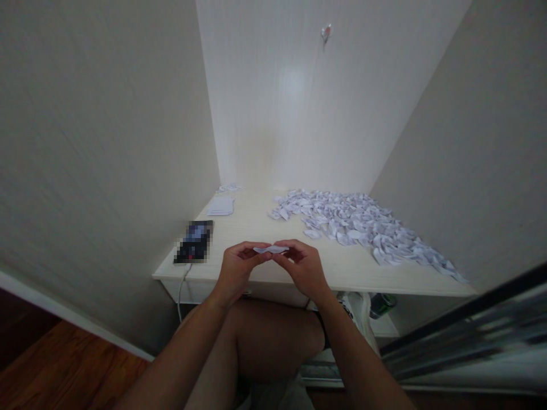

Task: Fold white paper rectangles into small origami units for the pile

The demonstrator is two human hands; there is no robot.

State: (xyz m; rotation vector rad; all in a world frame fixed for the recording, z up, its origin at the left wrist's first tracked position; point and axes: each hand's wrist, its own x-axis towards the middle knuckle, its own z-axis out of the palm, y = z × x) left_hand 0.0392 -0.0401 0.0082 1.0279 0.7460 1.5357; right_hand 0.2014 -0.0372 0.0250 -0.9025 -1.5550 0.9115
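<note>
Between both hands, just over the desk's front edge, is a small folded piece of white paper (pixel 272 249). My left hand (pixel 239 265) pinches its left end between thumb and fingers. On the right end, my right hand (pixel 304 265) is closed in the same way, and the two thumbs nearly meet at the middle. A large heap of folded white paper pieces (pixel 342 213) spreads over the right side of the desk (pixel 252 222). At the back left lies a stack of flat white paper sheets (pixel 221 206).
A phone-like device (pixel 194 242) with a blurred screen lies at the desk's left edge, its white cable (pixel 179 296) hanging down. More white paper bits (pixel 229 187) sit in the back left corner. Walls close in the desk on three sides. Below it, a dark green can (pixel 382 304) shows.
</note>
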